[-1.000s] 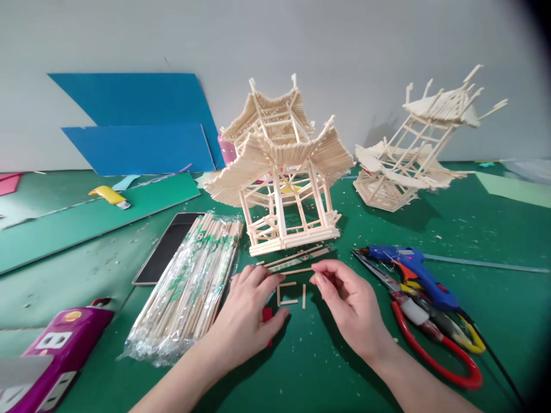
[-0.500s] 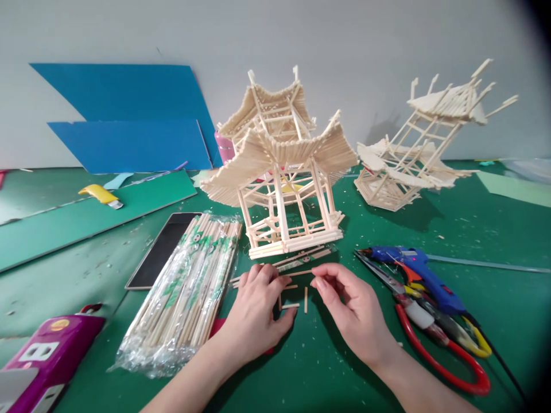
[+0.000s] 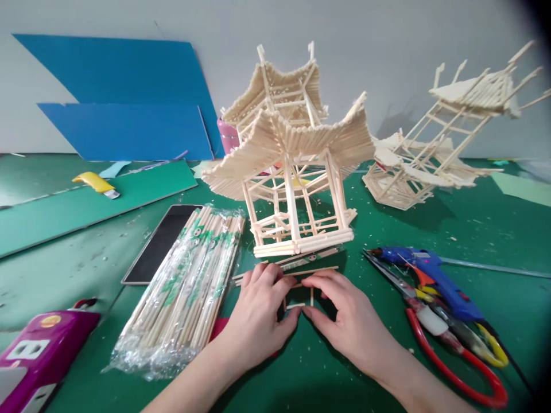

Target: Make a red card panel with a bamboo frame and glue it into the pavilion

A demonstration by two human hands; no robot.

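Between my hands, several short wooden sticks (image 3: 312,296) lie in a small square on the green table. My left hand (image 3: 264,304) curves around the square's left side, its thumb at the bottom stick (image 3: 295,306) and its fingers over the upper left. My right hand (image 3: 344,307) curves around the other side, with index finger and thumb at the right corners. Just behind lies a longer thin stick (image 3: 318,270). Beyond it stands a pagoda model (image 3: 297,172) made of wooden sticks. My palms hide parts of the sticks.
A plastic-wrapped bundle of chopsticks (image 3: 185,287) overlaps a dark tablet-like slab (image 3: 161,246) on the left. A purple power strip (image 3: 47,355) is nearer. On the right lie a blue glue gun (image 3: 439,275) and red-handled pliers (image 3: 456,355). A second stick model (image 3: 430,155) leans behind.
My right hand has come down and left from the longer stick's end to the square's right side. My left hand stays at the square. The view has shifted slightly.
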